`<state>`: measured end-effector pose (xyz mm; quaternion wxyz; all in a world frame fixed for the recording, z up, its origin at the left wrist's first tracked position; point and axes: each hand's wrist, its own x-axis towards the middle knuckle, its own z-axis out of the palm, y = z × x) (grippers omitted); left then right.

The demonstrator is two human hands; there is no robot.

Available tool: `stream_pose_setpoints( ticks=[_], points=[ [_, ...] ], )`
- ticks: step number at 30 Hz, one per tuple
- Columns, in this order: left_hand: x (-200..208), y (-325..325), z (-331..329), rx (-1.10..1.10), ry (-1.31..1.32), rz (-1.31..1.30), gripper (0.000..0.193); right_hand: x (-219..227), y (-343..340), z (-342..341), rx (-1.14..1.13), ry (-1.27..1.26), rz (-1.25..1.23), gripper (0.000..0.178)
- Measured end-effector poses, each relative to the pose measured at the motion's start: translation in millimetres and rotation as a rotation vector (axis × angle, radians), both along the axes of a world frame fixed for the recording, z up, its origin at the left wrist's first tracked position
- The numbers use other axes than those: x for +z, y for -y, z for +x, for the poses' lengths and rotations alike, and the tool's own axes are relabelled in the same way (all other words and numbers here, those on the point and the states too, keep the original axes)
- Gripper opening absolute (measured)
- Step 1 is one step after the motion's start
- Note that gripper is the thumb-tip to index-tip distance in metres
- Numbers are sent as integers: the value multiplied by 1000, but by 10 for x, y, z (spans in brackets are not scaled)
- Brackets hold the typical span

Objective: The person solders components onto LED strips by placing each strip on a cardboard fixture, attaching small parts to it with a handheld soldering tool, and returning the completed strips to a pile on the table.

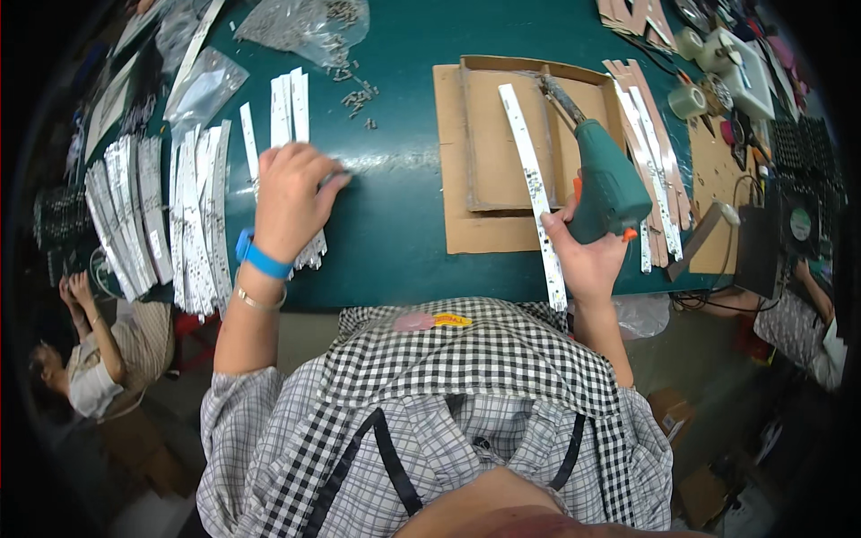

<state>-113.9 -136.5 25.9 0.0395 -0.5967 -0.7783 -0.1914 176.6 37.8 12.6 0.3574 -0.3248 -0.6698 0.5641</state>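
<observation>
Checked apron: black-and-white gingham [386, 368], closest of all, with a pink and yellow patch [430, 320] near its top edge.
White strip: long, narrow and flat [529, 170], dotted with small dark components along its lower half, plainer toward the far end; it slants across the cardboard tray [489, 134], its near end reaching past the tray toward the apron.
Right hand: thumb [560, 235] pressed against the strip, the hand [592, 269] tucked under the green gun-shaped tool [610, 179]; most fingers are hidden, so I can't tell how they close on it.
Green tool: orange trigger, nozzle pointing away over the tray, its body blocking part of the tray and the hand.
Left hand: fingers bent, thumb and fingertips pinching a small dark piece [334, 177], too blurred to make out; the hand [291, 193] covers part of the strips beneath it.
Strips at left: white bundles [199, 220] fanned side by side on the green table [395, 260].
Far side: clear bag [305, 27] of small grey pieces, some loose pieces [357, 97] scattered near it.
Right side: pinkish-tan strips [677, 170] beside the tray, tape rolls [688, 43] and a white bin [740, 81] beyond.
Neighbours: one person [99, 359] at far left, another [803, 332] at far right.
</observation>
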Motion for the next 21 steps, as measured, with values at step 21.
stream_pose_setpoints(
  ticks=[21],
  points=[
    [-155,-871,-44,-14,111,-5,10,660,-539,307,-235,21,119,37]
  ],
)
